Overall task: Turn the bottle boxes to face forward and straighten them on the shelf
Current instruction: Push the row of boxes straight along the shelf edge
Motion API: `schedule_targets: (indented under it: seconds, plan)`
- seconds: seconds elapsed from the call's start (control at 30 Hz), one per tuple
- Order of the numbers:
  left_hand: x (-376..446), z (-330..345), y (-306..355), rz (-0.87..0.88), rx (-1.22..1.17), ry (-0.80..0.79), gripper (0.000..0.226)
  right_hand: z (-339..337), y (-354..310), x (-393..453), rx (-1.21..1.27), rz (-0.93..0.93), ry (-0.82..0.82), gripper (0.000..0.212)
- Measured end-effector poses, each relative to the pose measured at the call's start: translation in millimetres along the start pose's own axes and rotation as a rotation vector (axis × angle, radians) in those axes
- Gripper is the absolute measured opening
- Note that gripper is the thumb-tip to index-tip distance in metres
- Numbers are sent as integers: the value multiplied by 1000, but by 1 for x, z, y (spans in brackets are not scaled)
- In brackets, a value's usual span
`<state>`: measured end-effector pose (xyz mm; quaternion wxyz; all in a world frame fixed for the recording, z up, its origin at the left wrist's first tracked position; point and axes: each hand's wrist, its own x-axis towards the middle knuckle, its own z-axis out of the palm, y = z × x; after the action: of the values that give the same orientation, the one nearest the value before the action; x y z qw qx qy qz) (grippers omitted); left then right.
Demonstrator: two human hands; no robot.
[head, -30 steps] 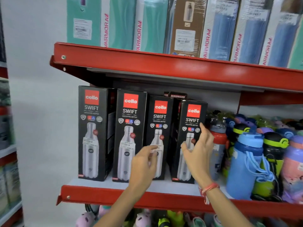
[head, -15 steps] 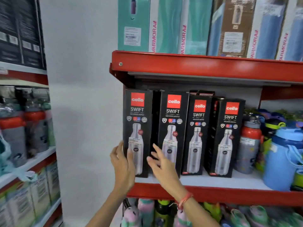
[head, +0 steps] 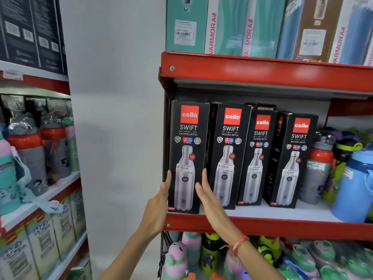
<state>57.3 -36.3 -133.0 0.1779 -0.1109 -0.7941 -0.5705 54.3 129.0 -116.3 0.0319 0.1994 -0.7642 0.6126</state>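
Black printed cardboard, tall and square-edged: I am squaring the leftmost box (head: pixel 188 156) at the red shelf (head: pixel 262 227) end; left hand (head: pixel 159 201) and right hand (head: pixel 210 199) are flanking it, fingers flat and extended; next, I judge, an even push inward, then the skewed rightmost box (head: pixel 292 160).

A white shelf board (head: pixel 262 214) edged by a red front rail is seen, carried under a second red shelf. Four black bottle boxes stand upright on it in a row: the leftmost box (head: pixel 187 142), a second box (head: pixel 229 150), a third box (head: pixel 257 156) and a fourth box (head: pixel 292 158), the last turned slightly. Loose bottles (head: pixel 319 168) are crowded just beside them at the right end.
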Motion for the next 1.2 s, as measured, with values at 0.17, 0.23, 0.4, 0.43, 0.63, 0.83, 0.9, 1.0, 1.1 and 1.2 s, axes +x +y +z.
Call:
schedule_targets:
  seconds: [0.17,0.23,0.4,0.43,0.63,0.83,0.9,1.0,1.1,1.2]
  plan:
    - [-17,1,1,21,44,70,66,-6,2,-13,19,8,-39,59]
    - [-22,3,1,30,49,100,66,-9,4,-16,17,6,-41,59]
    - [-30,8,1,42,101,160,63,-12,4,-22,-13,-24,-48,62]
    - [-30,8,1,43,114,170,61,-13,4,-23,-24,-31,-52,63]
    - [-32,30,18,110,160,456,56,-34,3,-24,-88,-118,72,53]
    - [-23,81,58,303,70,263,45,-71,16,-22,-145,-149,470,53]
    - [-21,109,63,206,63,19,54,-82,22,-21,-118,-88,435,59]
    - [-14,136,63,56,-22,-25,70,-93,25,-18,-66,-21,362,60]
    - [-1,142,62,-90,-94,32,78,-102,24,-15,-44,14,298,61]
    - [3,139,61,-144,-85,62,76,-105,24,-15,-46,47,235,67]
